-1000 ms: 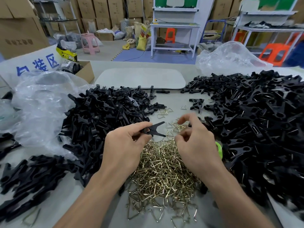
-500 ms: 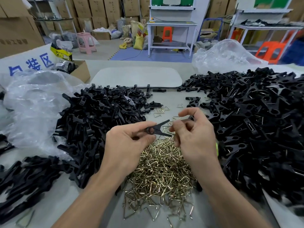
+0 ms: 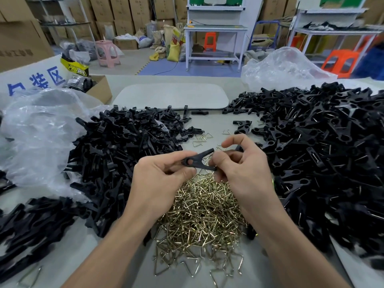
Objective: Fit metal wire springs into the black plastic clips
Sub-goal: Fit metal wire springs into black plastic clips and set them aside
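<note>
My left hand (image 3: 160,179) pinches a black plastic clip (image 3: 197,161) between thumb and forefinger, its two jaws spread toward the right. My right hand (image 3: 239,169) is at the clip's open end, thumb and curled fingers closed against the lower jaw, index finger raised above it. Whether a wire spring sits between those fingers is hidden. Below both hands lies a heap of brass-coloured wire springs (image 3: 203,217). A pile of black clip parts (image 3: 124,154) lies to the left, and a larger pile of black clips with wires showing (image 3: 324,159) to the right.
Crumpled clear plastic bags lie at the left (image 3: 35,138) and far right (image 3: 284,67). A grey pad (image 3: 172,96) lies on the table behind the piles. A cardboard box (image 3: 97,88) stands at back left. More black parts (image 3: 31,223) lie at near left.
My right hand has moved from above the spring heap up to the clip's open end and closed on it. My left hand has kept holding the clip, raised slightly.
</note>
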`<state>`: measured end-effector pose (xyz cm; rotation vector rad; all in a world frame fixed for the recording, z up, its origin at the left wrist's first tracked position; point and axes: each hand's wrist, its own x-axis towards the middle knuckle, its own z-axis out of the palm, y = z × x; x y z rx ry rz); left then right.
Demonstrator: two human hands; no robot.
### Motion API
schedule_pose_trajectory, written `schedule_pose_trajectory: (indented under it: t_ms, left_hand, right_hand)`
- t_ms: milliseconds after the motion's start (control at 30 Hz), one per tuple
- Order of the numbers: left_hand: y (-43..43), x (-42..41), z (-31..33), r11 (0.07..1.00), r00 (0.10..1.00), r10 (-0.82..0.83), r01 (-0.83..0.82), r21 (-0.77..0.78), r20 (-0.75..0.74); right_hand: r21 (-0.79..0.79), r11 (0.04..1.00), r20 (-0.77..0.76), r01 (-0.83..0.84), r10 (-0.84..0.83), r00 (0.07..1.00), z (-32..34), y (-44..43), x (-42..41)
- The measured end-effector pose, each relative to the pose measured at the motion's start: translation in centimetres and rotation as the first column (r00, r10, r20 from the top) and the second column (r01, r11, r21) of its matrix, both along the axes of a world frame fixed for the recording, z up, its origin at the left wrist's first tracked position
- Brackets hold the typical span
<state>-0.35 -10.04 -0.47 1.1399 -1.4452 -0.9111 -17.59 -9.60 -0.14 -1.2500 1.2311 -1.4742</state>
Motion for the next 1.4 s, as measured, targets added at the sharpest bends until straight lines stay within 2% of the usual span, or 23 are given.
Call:
schedule_pose_trajectory:
  t_ms: [533,633,700,833,967,1133,1200,1333,1400]
  left_hand:
    - [0.2,0.1,-0.6,0.998,0.998,0.058,-0.058,-0.01,0.03]
    - [0.2,0.3,-0.3,1.0,1.0,0.023,-0.023,-0.004,-0.019]
    - [0.3,0.2,0.2,0.999,0.992,-0.041,0.038,-0.025,-0.119]
    - [0.1,0.0,0.6,0.991,0.946,-0.137,0.133,-0.034,-0.293]
    - [-0.1,0.0,0.1,0.995,0.966,-0.099,0.092,-0.042,-0.237]
    - [-0.2,0.1,-0.3,0.996,0.994,-0.081,0.079,-0.032,-0.07]
    - [-0.1,0.4,-0.1,0.995,0.995,-0.083,0.08,-0.063,-0.057]
    - [-0.3,1.0,0.2,0.995,0.958,0.035,-0.06,-0.082,-0.286]
    - [-0.4,1.3,0.4,0.989,0.936,0.099,-0.131,-0.073,-0.337]
  right_hand:
    - [0.024,0.999,0.041,0.025,-0.026,0.999,0.2,0.5,0.7]
    - [0.114,0.987,0.225,-0.11,0.082,0.971,0.8,0.5,0.3]
    - [0.182,0.944,0.404,-0.275,0.183,0.896,1.1,0.5,-0.1]
    - [0.221,0.833,0.481,-0.508,0.36,0.8,1.3,0.7,0.1]
    - [0.186,0.732,0.562,-0.655,0.468,0.682,1.5,1.1,0.5]
    - [0.22,0.787,0.509,-0.576,0.411,0.756,1.4,1.0,0.6]
    - [0.237,0.799,0.489,-0.552,0.393,0.779,1.4,0.9,0.5]
    - [0.278,0.821,0.492,-0.498,0.324,0.808,1.5,0.6,0.4]
    - [0.298,0.829,0.51,-0.473,0.281,0.813,1.4,0.4,0.1]
